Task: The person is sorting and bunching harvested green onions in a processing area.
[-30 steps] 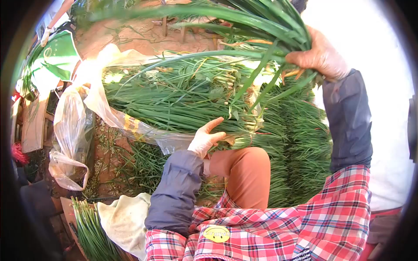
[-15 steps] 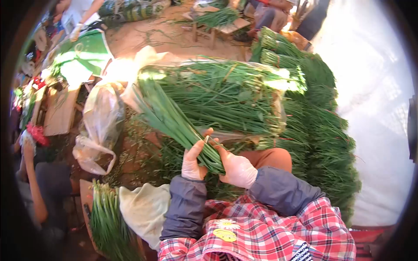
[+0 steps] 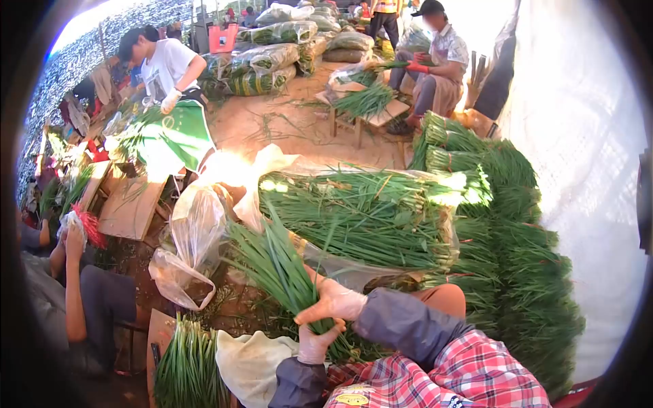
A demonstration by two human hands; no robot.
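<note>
A bunch of long green chives (image 3: pixel 280 272) is held in front of my lap, its leaves fanning up and to the left. My left hand (image 3: pixel 317 342), in a thin clear glove with bare fingertips, is closed around the lower part of the bunch. Just above it, my right hand (image 3: pixel 340 299), gloved the same way, grips the stalks with the thumb across the front. Part of the lower end is hidden by the hands. Beyond it, a large opened plastic bag holds a heap of loose chives (image 3: pixel 354 217).
Tied chive bundles (image 3: pixel 517 272) are stacked at the right beside a white sheet (image 3: pixel 585 170). At lower left, chives (image 3: pixel 187 370) lie on a board (image 3: pixel 158 333) next to a pale cloth (image 3: pixel 248 364). A plastic bag (image 3: pixel 194 238) lies left. Co-workers sit or stand around.
My view has tilted up, bringing co-workers and stacked bags into sight. My right hand has shifted from the bunch's lower right side to above my left hand. The leaves have spread wider.
</note>
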